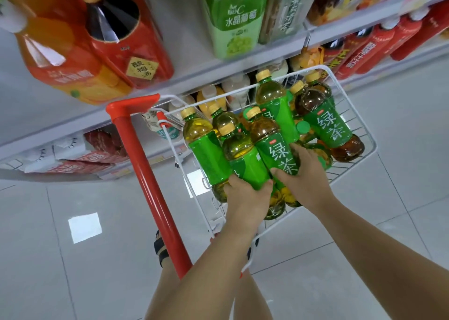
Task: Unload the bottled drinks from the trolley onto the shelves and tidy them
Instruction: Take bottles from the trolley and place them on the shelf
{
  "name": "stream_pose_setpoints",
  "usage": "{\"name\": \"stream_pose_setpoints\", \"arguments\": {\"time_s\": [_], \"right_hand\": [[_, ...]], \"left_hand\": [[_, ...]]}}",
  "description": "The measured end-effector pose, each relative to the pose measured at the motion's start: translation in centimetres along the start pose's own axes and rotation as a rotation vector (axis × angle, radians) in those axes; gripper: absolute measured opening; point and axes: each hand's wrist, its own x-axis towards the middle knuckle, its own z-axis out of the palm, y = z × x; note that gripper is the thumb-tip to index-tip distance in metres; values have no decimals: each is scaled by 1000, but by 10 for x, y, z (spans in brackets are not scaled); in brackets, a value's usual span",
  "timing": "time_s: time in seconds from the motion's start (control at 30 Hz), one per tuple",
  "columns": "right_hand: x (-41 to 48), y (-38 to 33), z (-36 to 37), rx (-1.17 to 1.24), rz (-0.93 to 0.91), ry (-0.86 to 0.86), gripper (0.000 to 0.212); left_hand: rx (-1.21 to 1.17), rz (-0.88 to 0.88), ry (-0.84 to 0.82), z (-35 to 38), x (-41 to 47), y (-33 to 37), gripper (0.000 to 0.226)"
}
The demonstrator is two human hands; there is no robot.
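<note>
A white wire trolley basket [349, 171] holds several green-labelled tea bottles with yellow caps. My left hand [245, 198] grips the lower ends of two bottles [218, 159] at the basket's near left. My right hand [303, 178] grips the bottom of a third bottle [274, 147] beside them; this one holds darker tea. More bottles [325, 123] lie further back in the basket, one with a green cap. The shelves [194, 81] rise just behind the trolley.
The trolley's red handle post [150, 186] stands left of the basket. Large orange and red drink bottles [80, 40] and a pale green one [233, 18] fill the upper shelf. Red bottles [379, 45] line the shelf to the right. My sandalled foot [161, 249] is on the grey tiled floor.
</note>
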Motion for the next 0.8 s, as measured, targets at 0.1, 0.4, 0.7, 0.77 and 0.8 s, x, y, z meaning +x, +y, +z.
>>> {"name": "stream_pose_setpoints", "arguments": {"time_s": [0.1,0.4,0.7,0.77,0.8], "right_hand": [[-2,2,-2,142,47,19,74],[-2,8,-2,395,103,117,65],[6,3,-18,424,214,63,63],[6,-5,-26,415,247,47,67],[3,-11,-30,407,257,58,66]], "left_hand": [[-70,57,72,13,-7,-3,74],[-326,148,172,28,2,-7,59],[-69,252,117,18,23,-1,60],[-56,251,21,6,21,5,59],[-57,245,-23,-1,19,9,62]]}}
